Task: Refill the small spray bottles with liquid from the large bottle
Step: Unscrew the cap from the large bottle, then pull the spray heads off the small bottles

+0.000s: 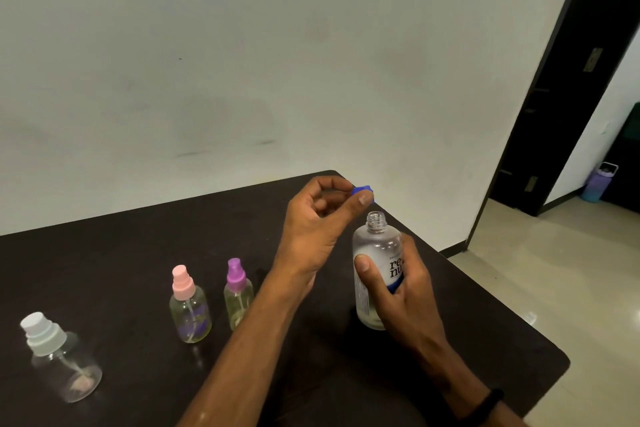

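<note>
The large clear bottle (373,253) with a white and blue label stands on the dark table (138,253), its threaded neck uncapped. My right hand (398,281) grips its body. My left hand (318,229) pinches the small blue cap (362,190) between thumb and fingers, just up and left of the bottle's open mouth. Three small spray bottles stand to the left: one with a purple sprayer (237,295), one with a pink sprayer (188,305), and one with a white sprayer (59,357) at the far left. All three have their sprayers on.
The table's right edge and rounded corner (554,357) lie close to the large bottle. A plain wall stands behind the table. A dark door frame (554,97) and tiled floor are on the right, with a purple jug (601,182) on the floor far off.
</note>
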